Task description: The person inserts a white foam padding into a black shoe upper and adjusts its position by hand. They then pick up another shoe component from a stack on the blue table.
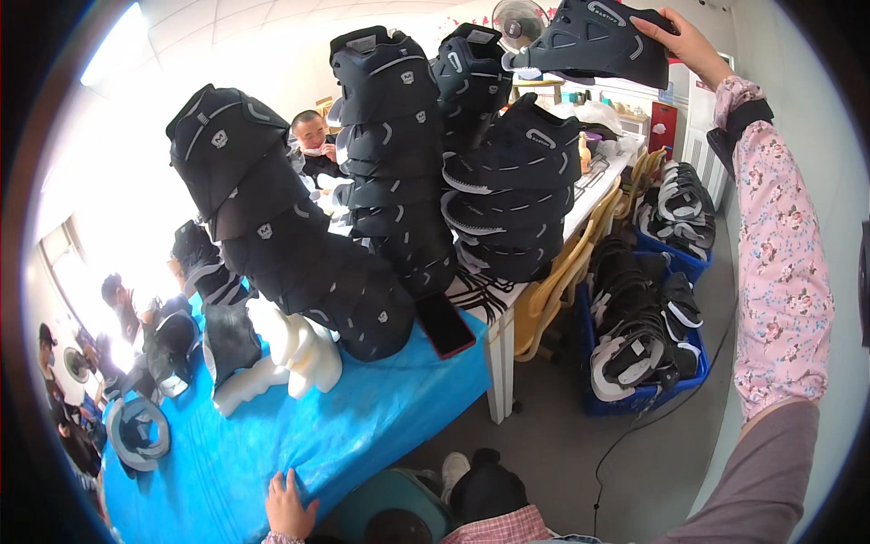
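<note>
High at the upper right, my right hand (686,43) grips a black shoe upper (598,43) by its end, fingers closed round the edge. Below it stands a stack of similar uppers (515,172), nested one on another. Two taller stacks rise to its left: a middle stack (391,150) and a leaning left stack (263,204). My left hand (290,510) rests on the near edge of the blue-covered table (272,444), fingers spread, holding nothing. A dark phone (444,325) lies at the foot of the stacks.
White foam pieces (294,349) and loose dark uppers (172,349) lie on the table's left part. Blue baskets (639,399) full of uppers stand on the floor at right, beside yellow chairs (553,295) and a cable. Another person (317,150) sits behind the stacks.
</note>
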A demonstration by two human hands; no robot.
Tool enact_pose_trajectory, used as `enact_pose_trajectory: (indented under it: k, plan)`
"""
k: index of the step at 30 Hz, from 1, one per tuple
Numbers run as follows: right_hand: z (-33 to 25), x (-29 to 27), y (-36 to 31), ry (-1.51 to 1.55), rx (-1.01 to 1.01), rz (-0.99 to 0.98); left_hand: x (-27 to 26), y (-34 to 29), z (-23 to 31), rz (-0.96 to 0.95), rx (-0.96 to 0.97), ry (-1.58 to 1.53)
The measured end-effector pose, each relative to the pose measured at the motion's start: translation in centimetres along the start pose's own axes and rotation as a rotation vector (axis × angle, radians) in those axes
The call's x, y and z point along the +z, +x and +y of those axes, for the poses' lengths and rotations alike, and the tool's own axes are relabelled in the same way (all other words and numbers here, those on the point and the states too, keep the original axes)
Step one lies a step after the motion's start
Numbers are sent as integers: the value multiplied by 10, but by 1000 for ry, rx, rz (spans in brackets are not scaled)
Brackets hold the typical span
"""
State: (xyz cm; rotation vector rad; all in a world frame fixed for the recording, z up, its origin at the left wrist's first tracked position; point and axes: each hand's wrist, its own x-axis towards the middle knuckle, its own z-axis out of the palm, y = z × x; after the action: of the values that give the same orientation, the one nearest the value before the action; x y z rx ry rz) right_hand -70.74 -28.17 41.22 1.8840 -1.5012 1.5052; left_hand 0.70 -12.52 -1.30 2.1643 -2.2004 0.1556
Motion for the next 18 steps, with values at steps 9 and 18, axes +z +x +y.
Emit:
enact_pose_trajectory:
  k: [9, 18]
  plan:
    - [2, -20, -2, -191, 20, 48, -2, 5, 6, 14, -9, -11]
    - [-22, 39, 26, -269, -93, -86, -1, 4, 12, 58, 13, 2]
